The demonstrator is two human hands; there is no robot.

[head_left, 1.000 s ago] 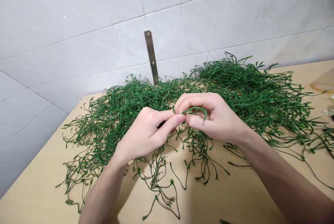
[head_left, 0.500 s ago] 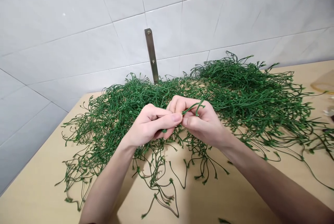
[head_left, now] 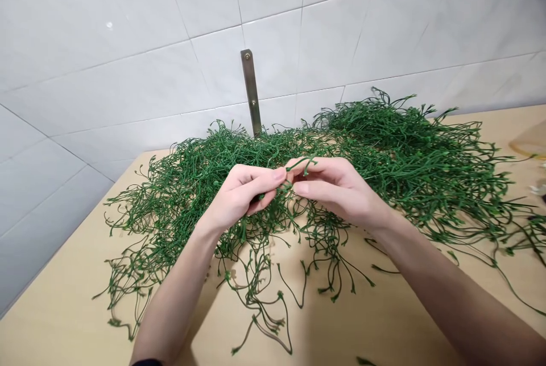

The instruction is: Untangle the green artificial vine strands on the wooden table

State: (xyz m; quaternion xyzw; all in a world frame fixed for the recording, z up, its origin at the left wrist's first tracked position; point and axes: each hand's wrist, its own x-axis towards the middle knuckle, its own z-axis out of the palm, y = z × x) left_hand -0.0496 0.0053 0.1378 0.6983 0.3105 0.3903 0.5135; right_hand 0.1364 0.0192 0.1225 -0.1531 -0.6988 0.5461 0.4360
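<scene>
My left hand (head_left: 239, 195) pinches a short green plastic stem (head_left: 301, 164) between thumb and forefinger. The stem's forked tip sticks out to the right, in front of my right hand's fingers. Close beside it, my right hand (head_left: 347, 192) has its thumb apart from its forefinger, with a gap between them. Its fingertips lie near the stem; whether they touch it I cannot tell. Behind and below both hands spreads a tangled heap of green plastic stems (head_left: 409, 167) with small forked ends.
The heap lies on a light wooden table (head_left: 341, 326) against a tiled wall (head_left: 149, 87). A metal strip (head_left: 251, 93) with screws is fixed upright on the wall. Loose stems (head_left: 264, 320) lie toward the front. A translucent yellowish object (head_left: 529, 141) is at the right edge.
My right thumb and forefinger have parted from their pinch. My left hand still grips the stem and has shifted slightly left and up. The view has tilted a little.
</scene>
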